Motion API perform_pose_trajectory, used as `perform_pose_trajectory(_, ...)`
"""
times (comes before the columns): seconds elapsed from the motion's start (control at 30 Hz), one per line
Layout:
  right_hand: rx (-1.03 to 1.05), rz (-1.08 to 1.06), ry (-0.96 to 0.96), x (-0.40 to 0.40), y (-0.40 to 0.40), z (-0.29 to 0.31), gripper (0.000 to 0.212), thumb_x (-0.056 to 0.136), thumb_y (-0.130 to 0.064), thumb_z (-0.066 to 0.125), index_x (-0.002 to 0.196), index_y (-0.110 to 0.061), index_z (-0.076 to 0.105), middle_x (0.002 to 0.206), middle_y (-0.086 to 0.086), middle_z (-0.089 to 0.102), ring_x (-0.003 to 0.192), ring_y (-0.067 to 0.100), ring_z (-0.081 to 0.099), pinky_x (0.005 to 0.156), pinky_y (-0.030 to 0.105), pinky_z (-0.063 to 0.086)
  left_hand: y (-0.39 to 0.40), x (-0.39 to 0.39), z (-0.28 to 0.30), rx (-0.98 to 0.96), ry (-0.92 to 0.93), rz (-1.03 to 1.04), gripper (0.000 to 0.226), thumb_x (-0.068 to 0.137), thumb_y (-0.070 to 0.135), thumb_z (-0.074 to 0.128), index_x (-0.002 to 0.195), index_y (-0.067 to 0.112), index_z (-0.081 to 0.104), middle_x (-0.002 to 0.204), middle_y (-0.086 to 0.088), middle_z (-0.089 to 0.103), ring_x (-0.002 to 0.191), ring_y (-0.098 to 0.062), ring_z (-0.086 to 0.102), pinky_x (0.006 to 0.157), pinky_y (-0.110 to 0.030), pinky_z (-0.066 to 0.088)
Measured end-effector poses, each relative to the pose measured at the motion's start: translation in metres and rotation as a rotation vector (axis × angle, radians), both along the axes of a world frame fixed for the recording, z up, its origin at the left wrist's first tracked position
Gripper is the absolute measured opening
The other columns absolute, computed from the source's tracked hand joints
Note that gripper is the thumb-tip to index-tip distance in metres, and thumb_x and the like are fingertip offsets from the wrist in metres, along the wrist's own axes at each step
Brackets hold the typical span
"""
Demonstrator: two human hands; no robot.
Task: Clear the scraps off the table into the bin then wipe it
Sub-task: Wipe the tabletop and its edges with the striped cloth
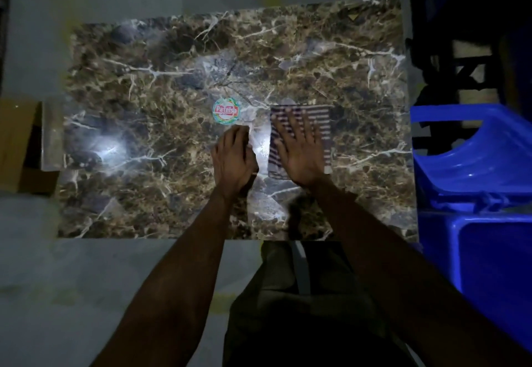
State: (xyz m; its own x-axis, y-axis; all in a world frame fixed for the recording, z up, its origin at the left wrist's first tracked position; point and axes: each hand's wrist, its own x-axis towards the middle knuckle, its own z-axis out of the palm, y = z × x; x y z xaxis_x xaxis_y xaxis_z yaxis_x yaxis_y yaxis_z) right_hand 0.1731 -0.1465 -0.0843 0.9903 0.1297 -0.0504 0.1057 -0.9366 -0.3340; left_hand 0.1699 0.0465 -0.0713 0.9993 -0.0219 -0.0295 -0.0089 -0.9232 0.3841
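Observation:
A brown marble-patterned table (144, 93) fills the middle of the head view. A striped cloth (324, 120) lies flat on it, right of centre. My right hand (298, 149) presses on the cloth with straight, spread fingers. My left hand (234, 156) rests on the bare tabletop just left of the cloth, fingers bent downward and holding nothing. A round red, green and white sticker (226, 110) sits on the table just beyond my left hand. A blue plastic bin (472, 165) with its lid up stands against the table's right edge.
A brown cardboard box (17, 145) sits on the floor left of the table. Dark shelving or crates (460, 58) stand behind the bin. Grey floor surrounds the table. Bright light glares off the tabletop at the left.

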Motion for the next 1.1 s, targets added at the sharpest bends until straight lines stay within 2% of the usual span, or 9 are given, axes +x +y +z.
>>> perform_pose_trajectory(0.2,-0.075,0.315,-0.021,-0.021,-0.008,-0.01,0.055,0.11,-0.046,0.036,0.163,-0.043,0.022,0.173,-0.002,0.017,0.16,0.027,0.012,0.129,0.047,0.01,0.014,0.02,0.009,-0.073,-0.004,-0.076,0.041,0.087,0.017,0.057,0.128,0.019,0.058,0.13,-0.005,0.057,0.114,-0.032,0.049,0.093,-0.048,0.046)
perform_pose_trajectory(0.3,-0.099,0.16,0.003,-0.009,-0.031,-0.005,0.055,0.111,-0.046,0.035,0.164,-0.039,0.022,0.173,-0.001,0.014,0.161,0.027,0.007,0.128,0.052,0.016,0.013,0.047,0.004,-0.116,0.003,-0.138,0.037,0.086,0.014,0.057,0.123,0.017,0.057,0.122,-0.006,0.055,0.104,-0.033,0.049,0.086,-0.049,0.046)
perform_pose_trajectory(0.43,-0.068,-0.099,0.017,0.046,0.011,0.006,0.055,0.113,-0.048,0.026,0.165,-0.037,0.013,0.175,-0.001,0.006,0.161,0.029,-0.002,0.128,0.052,0.006,-0.002,0.096,-0.003,-0.122,-0.005,-0.224,0.038,0.091,0.015,0.051,0.128,0.017,0.058,0.127,-0.005,0.055,0.107,-0.032,0.049,0.086,-0.045,0.044)
perform_pose_trajectory(0.53,-0.077,-0.101,0.035,0.073,0.039,0.001,0.056,0.112,-0.048,0.022,0.166,-0.037,0.011,0.175,-0.001,0.005,0.161,0.03,-0.001,0.128,0.054,0.008,-0.017,0.119,-0.012,-0.175,-0.014,-0.124,0.035,0.089,0.016,0.046,0.12,0.011,0.06,0.119,-0.012,0.057,0.104,-0.035,0.052,0.086,-0.049,0.045)
perform_pose_trajectory(0.63,-0.078,0.038,0.022,0.059,0.024,-0.007,0.055,0.111,-0.046,0.028,0.165,-0.038,0.016,0.174,0.0,0.01,0.161,0.029,0.004,0.127,0.054,0.014,-0.025,0.121,-0.018,-0.276,-0.074,0.026,0.025,0.089,0.013,0.049,0.112,0.01,0.059,0.113,-0.013,0.055,0.099,-0.034,0.052,0.085,-0.047,0.043)
perform_pose_trajectory(0.73,-0.108,0.084,0.019,0.038,-0.019,-0.01,0.055,0.111,-0.046,0.032,0.164,-0.04,0.017,0.174,-0.004,0.009,0.161,0.025,0.001,0.128,0.051,0.012,-0.03,0.113,-0.018,-0.241,-0.109,0.021,0.027,0.094,0.009,0.049,0.119,0.015,0.058,0.116,-0.009,0.053,0.097,-0.031,0.049,0.083,-0.046,0.04)
perform_pose_trajectory(0.83,-0.126,-0.079,0.044,0.051,-0.05,-0.003,0.057,0.113,-0.045,0.031,0.165,-0.04,0.01,0.175,-0.005,0.002,0.161,0.024,-0.004,0.129,0.049,0.008,-0.034,0.111,-0.021,-0.106,-0.114,-0.054,0.032,0.098,0.017,0.048,0.129,0.017,0.055,0.125,-0.007,0.053,0.104,-0.031,0.05,0.085,-0.045,0.04)
perform_pose_trajectory(0.93,-0.132,-0.164,0.032,0.088,-0.05,-0.002,0.056,0.113,-0.047,0.025,0.166,-0.037,0.008,0.175,-0.002,0.002,0.161,0.028,-0.005,0.128,0.052,0.007,-0.039,0.113,-0.028,-0.005,-0.118,-0.11,0.045,0.096,0.021,0.05,0.14,0.019,0.051,0.139,-0.005,0.051,0.124,-0.03,0.049,0.096,-0.044,0.04)
perform_pose_trajectory(1.1,-0.095,-0.165,-0.007,0.112,-0.019,-0.008,0.055,0.113,-0.046,0.023,0.166,-0.035,0.012,0.175,-0.001,0.005,0.161,0.029,-0.002,0.129,0.051,0.003,-0.038,0.117,-0.031,-0.05,-0.111,-0.118,0.053,0.097,0.017,0.049,0.149,0.015,0.046,0.151,-0.005,0.046,0.141,-0.027,0.042,0.11,-0.046,0.035)
